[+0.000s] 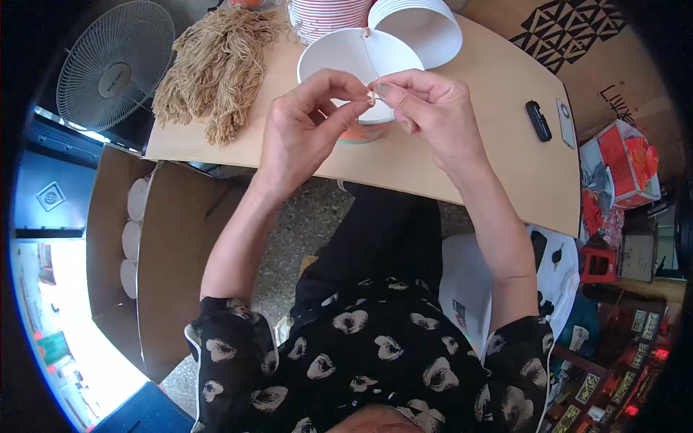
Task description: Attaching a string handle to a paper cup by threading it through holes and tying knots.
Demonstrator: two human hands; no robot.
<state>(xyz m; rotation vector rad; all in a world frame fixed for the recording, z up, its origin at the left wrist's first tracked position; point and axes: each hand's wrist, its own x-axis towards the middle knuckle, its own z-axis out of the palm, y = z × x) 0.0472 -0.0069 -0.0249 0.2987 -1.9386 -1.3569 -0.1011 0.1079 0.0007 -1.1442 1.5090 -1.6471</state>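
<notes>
Threading step in hand: left hand (299, 133) and right hand (426, 115) both pinching string end (372, 96) above white bowl (346, 58). Next, likely: steady tension, knot kept over bowl.

tiny pinched piece (372, 96) too small to tell, hands (372, 115) covering bowl (346, 54)

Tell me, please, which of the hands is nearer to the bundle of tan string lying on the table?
Left. The left hand is just right of the string bundle, apart from it; the right hand lies farther right, beyond the left.
</notes>
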